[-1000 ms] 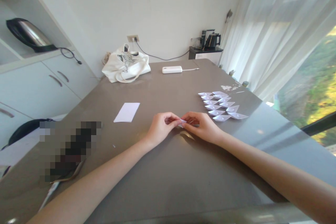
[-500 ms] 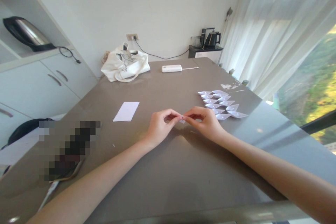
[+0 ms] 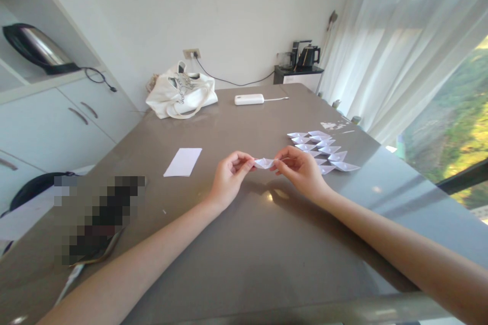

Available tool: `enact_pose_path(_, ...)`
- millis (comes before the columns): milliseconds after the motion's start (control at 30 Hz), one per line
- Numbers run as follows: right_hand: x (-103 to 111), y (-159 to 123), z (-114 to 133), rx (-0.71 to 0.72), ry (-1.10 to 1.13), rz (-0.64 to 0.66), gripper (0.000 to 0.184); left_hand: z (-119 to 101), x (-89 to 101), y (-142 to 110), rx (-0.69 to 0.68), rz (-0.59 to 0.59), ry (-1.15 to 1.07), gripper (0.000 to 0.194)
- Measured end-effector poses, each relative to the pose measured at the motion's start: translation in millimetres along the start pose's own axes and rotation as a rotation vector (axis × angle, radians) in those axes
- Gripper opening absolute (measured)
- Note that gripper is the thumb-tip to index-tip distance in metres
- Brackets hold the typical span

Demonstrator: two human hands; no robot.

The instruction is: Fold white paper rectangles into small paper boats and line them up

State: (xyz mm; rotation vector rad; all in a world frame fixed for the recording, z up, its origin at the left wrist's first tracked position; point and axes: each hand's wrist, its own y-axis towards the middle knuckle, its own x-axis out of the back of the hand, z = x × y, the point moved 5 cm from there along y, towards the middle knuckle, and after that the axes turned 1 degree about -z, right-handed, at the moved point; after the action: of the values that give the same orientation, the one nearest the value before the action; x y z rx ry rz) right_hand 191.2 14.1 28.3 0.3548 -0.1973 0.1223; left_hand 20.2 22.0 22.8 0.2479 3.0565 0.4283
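Between my two hands a small white paper boat is held just above the table, its pointed ends to left and right. My left hand pinches the left tip between thumb and fingers. The right tip is pinched by my right hand. Several finished-looking paper boats sit in two rows just beyond and right of my right hand, which hides part of the nearer ones. To the left of my left hand lies a stack of white paper.
On the grey table, a white bag and a white power bank with a short cable stand far back. White paper scraps lie at the right edge. A blurred-out dark object with a cable lies at the left.
My fingertips, close together over the folded paper before, have drawn apart to its two ends. The paper now shows spread out as a boat, and both hands have risen slightly in view.
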Motion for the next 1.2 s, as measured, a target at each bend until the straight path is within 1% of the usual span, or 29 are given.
enact_pose_path(233,-4,-1,2,-0.002,0.123,0.000,0.020,7,-1.7,-3,0.031,-0.070,-0.104,0.023)
enact_pose_path(400,-7,-1,3,-0.030,0.200,-0.058,0.027,11,-1.7,-4,0.042,-0.128,-0.186,0.023)
enact_pose_path(533,-9,-2,3,-0.062,0.269,-0.111,0.029,11,-3.5,-6,0.061,-0.144,-0.242,0.022)
enact_pose_path(600,-9,-2,1,-0.076,0.286,-0.117,0.028,11,-4.0,-6,0.068,-0.141,-0.246,0.021)
enact_pose_path(700,-6,-2,-1,-0.055,0.245,-0.093,0.026,8,-5.3,-5,0.071,-0.084,-0.181,0.022)
enact_pose_path(767,-3,-2,-3,-0.027,0.185,-0.087,0.024,5,-7.8,-5,0.067,-0.002,-0.125,0.025)
enact_pose_path(833,-1,-2,-3,-0.001,0.130,-0.078,0.023,2,-10.0,-5,0.044,0.077,-0.077,0.032)
enact_pose_path(900,-1,-3,-1,0.026,0.066,-0.055,0.021,-1,-10.7,-6,0.000,0.128,-0.016,0.036)
enact_pose_path(1033,-4,-7,6,0.075,-0.055,0.016,0.015,-2,-7.5,-6,-0.088,0.127,0.139,0.016)
enact_pose_path(1167,-8,-9,15,0.165,-0.150,0.102,0.021,-3,-6.2,-7,-0.126,0.124,0.244,0.014)
enact_pose_path(1200,-8,-9,16,0.182,-0.182,0.118,0.019,-4,-7.0,-7,-0.138,0.137,0.263,0.014)
